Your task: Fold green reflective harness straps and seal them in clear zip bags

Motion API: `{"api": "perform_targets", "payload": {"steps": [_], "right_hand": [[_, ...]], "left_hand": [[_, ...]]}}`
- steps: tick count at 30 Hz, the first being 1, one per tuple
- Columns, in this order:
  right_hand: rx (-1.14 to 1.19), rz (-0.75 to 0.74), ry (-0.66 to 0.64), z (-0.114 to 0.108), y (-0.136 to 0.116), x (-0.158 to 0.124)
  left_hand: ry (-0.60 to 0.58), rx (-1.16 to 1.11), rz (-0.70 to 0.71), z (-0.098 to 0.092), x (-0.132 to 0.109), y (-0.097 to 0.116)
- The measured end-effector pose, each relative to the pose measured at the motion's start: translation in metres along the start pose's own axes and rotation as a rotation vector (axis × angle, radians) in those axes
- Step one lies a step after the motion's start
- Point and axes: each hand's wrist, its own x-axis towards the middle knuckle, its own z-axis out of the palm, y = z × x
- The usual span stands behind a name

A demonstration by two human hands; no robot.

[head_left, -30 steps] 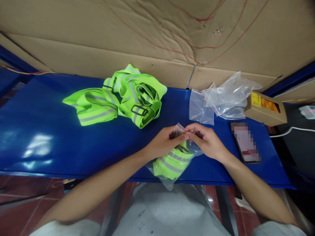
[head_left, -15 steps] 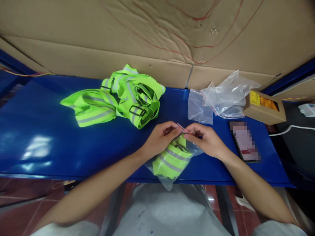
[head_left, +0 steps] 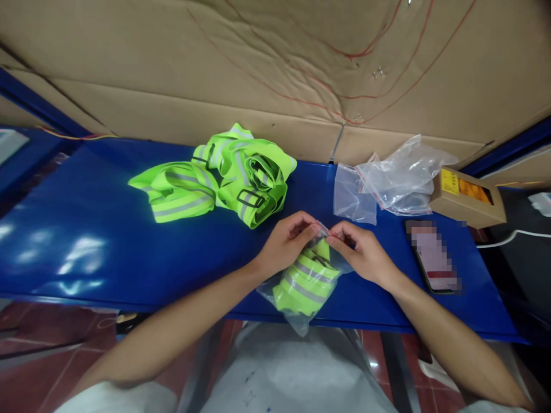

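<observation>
A clear zip bag (head_left: 301, 324) lies at the table's front edge, its lower end hanging slightly over. Inside it is a folded neon-yellow reflective strap (head_left: 306, 285) with grey stripes and a dark buckle. My left hand (head_left: 291, 238) pinches the bag's red-lined top edge between thumb and fingers. Close beside it, my right hand (head_left: 359, 250) pinches the same edge further right. Behind my hands, to the left, lies a loose pile of neon reflective straps (head_left: 253, 172) with black buckles.
The blue table (head_left: 107, 252) runs along a cardboard-covered wall (head_left: 181, 63) hung with red cords. At the back right lie several clear zip bags (head_left: 400, 178) beside a cardboard box (head_left: 471, 198) with a window. A phone (head_left: 433, 258) rests at the right, near a white cable (head_left: 499, 241).
The camera view has shifted a little, so the table's things appear slightly lower and to the right. Both hands keep their pinch on the bag's top, the right one slightly further along.
</observation>
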Motion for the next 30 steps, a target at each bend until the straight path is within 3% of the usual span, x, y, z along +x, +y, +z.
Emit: {"api": "perform_targets", "payload": {"steps": [4,15,22,26,30], "right_hand": [[-0.026,-0.057,0.030,0.002,-0.001,-0.002],[0.099,-0.053,0.026,0.004,0.006,-0.001],[0.012,-0.114,0.045,0.005,0.004,-0.002],[0.115,-0.079,0.024,0.003,0.001,-0.001],[0.203,-0.059,0.024,-0.006,-0.006,0.001]], "left_hand": [[-0.037,-0.034,-0.040,-0.001,0.003,-0.003],[-0.052,0.112,0.139,-0.007,0.001,-0.005],[-0.183,-0.029,0.010,-0.007,0.004,-0.009],[-0.139,-0.003,0.101,-0.011,0.004,-0.002],[-0.009,-0.106,0.140,-0.021,0.006,0.013]]}}
